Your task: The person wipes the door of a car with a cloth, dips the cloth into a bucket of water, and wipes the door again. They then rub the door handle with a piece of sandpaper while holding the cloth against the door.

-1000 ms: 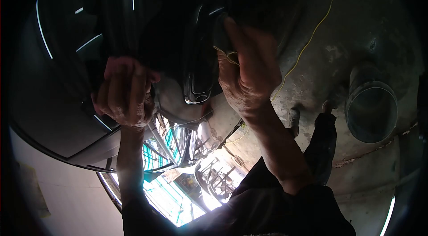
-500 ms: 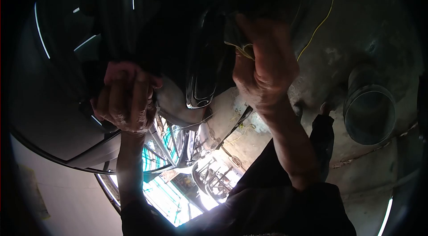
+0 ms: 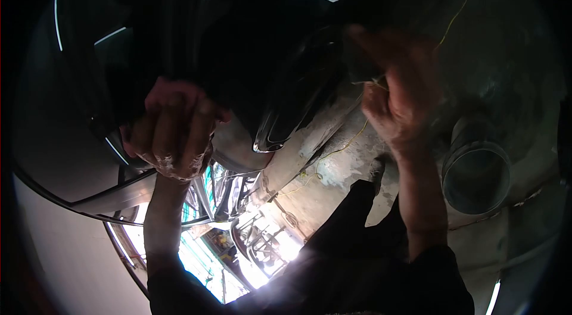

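Note:
In the head view a glossy black car body (image 3: 238, 47) fills the upper left and middle. My left hand (image 3: 173, 139) is closed around a pinkish-red cloth (image 3: 170, 91), close against the dark bodywork; its exact contact is lost in shadow. Further right, my right hand (image 3: 402, 94) pinches a thin, dark, flat piece (image 3: 360, 65) with a pale lower edge. It is too dim to tell what kind of thing that is. The hand stands just to the right of a shiny, rounded edge of the bodywork (image 3: 268, 136).
On the right stands a round bucket (image 3: 476, 181) on the stained floor (image 3: 339, 166). A thin yellow cord (image 3: 456, 17) runs over the floor behind my right hand. My foot (image 3: 376, 172) shows below it. Bright light and a metal chain (image 3: 289, 218) appear at the lower middle.
My right hand has moved right with the dark flat piece, away from the shiny bodywork edge. My left hand keeps the cloth, slightly shifted. The whole view has shifted, and the bucket appears lower and further left.

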